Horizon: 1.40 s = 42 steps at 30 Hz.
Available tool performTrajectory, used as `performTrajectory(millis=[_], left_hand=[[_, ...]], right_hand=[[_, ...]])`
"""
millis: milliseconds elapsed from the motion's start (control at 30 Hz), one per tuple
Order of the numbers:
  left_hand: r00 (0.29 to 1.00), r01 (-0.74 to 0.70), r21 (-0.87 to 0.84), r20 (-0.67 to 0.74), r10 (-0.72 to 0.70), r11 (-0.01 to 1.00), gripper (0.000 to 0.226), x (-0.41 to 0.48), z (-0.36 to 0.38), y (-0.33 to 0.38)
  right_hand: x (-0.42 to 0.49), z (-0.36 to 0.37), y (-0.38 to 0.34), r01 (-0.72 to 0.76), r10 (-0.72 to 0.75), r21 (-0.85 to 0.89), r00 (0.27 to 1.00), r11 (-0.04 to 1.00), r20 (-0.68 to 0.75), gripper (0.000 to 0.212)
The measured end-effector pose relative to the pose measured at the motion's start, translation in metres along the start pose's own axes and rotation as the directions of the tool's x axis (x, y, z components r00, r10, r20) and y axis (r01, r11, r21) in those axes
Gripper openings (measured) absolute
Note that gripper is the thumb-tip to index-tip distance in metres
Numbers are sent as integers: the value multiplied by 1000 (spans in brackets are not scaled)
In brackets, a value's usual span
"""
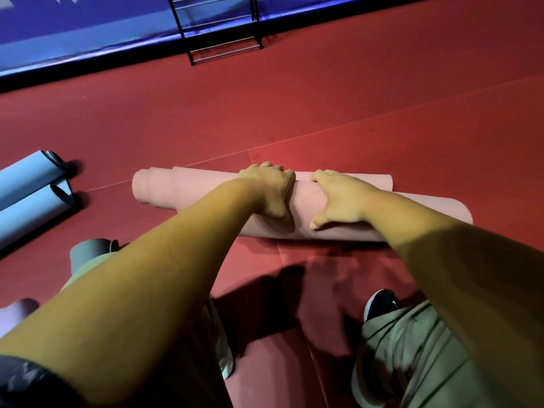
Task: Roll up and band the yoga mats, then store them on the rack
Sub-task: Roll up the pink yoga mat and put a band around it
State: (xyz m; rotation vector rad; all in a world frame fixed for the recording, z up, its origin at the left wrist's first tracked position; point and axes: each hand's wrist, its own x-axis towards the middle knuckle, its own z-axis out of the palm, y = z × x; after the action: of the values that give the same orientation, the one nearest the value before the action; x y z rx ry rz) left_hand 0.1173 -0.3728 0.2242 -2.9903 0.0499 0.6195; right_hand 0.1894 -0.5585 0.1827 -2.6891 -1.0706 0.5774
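A pink yoga mat [306,206] lies rolled on the red floor in the middle of the head view, its layers offset so both ends look uneven. My left hand [270,191] grips the top of the roll near its middle, fingers curled over the far side. My right hand [338,198] grips the roll just to the right of it, thumb spread toward me. A black metal rack [223,33] stands at the far wall, top centre. No band is visible.
Two rolled light-blue mats [29,189] lie at the left. A grey-green rolled mat [88,254] and a pale pink one [17,313] sit near my left arm. A blue padded wall [88,25] runs along the back. My shoe [381,304] and knee are at lower right.
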Motion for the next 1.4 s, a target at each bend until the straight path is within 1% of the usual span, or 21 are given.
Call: performTrajectory(millis=[100,167,200,300,367,433,500,567,667,767,867,933,967,1033,1100,1167,1200,1267,1300,1333,1400], left_hand=[[994,-57,152,-85,71,987,108,-3,6,7],[990,-51,218,-114,77,975,112,-4,11,14],[990,-38,222,-125,67,974,111,-5,13,16],[990,-24,146,-134,44,989,101,-4,12,16],[992,-16,88,-121,26,996,96,-3,8,12],[996,23,25,-81,-21,999,90,-3,5,9],[997,68,-54,-22,-69,996,88,-1,3,5],[997,81,-124,22,-79,989,86,0,0,1],[997,73,-156,51,-66,985,84,2,-2,-2],[999,43,-82,15,-41,996,93,1,-1,0],[997,-18,91,-76,25,996,112,-2,5,7],[991,-15,193,-128,41,981,117,-5,10,14],[988,-4,212,-148,36,977,116,-5,13,16],[986,4,185,-163,27,983,110,-4,14,18],[986,-8,120,-164,27,993,106,-2,11,14],[988,-1,67,-156,11,998,102,-1,6,9],[989,8,43,-145,-2,999,99,0,4,6],[994,31,-9,-102,-32,999,92,1,0,1],[996,46,-39,-76,-49,998,89,2,-2,0],[997,62,-70,-50,-66,996,87,2,-4,-2],[996,86,-117,-8,-88,989,86,1,-7,-5]], right_hand=[[1,-2,4,-6,6,39,1000,999,8,105],[2,-2,5,-2,2,55,1000,998,3,97],[3,-2,4,1,-1,59,1000,998,0,95],[3,0,1,-1,0,47,1000,999,11,98],[1,0,-1,-12,10,49,999,999,34,104],[-2,0,-3,-26,25,14,998,1000,52,120],[-5,1,-5,-30,33,-79,999,996,44,133],[-6,2,-6,-21,25,-141,999,990,25,129],[-3,-1,-7,-5,4,-152,1000,988,-6,115],[-2,-7,-6,0,0,-103,1000,995,2,110],[-2,-10,-3,-19,20,-37,1000,999,19,105],[-2,-11,-2,-19,19,-23,999,1000,26,98],[-2,-11,-3,-15,16,-24,1000,1000,24,95],[-1,-11,-4,-21,22,-15,999,1000,31,92],[-1,-11,-5,-43,42,13,997,999,67,95],[-2,-12,-6,-56,52,42,994,998,93,101],[-2,-12,-6,-59,56,35,994,998,92,109],[-3,-11,-5,-69,72,-46,995,997,66,128],[-5,-10,-4,-67,72,-93,996,993,47,133],[-6,-9,-4,-59,64,-130,997,990,31,134],[-7,-7,-5,-26,27,-174,1000,984,3,129]])
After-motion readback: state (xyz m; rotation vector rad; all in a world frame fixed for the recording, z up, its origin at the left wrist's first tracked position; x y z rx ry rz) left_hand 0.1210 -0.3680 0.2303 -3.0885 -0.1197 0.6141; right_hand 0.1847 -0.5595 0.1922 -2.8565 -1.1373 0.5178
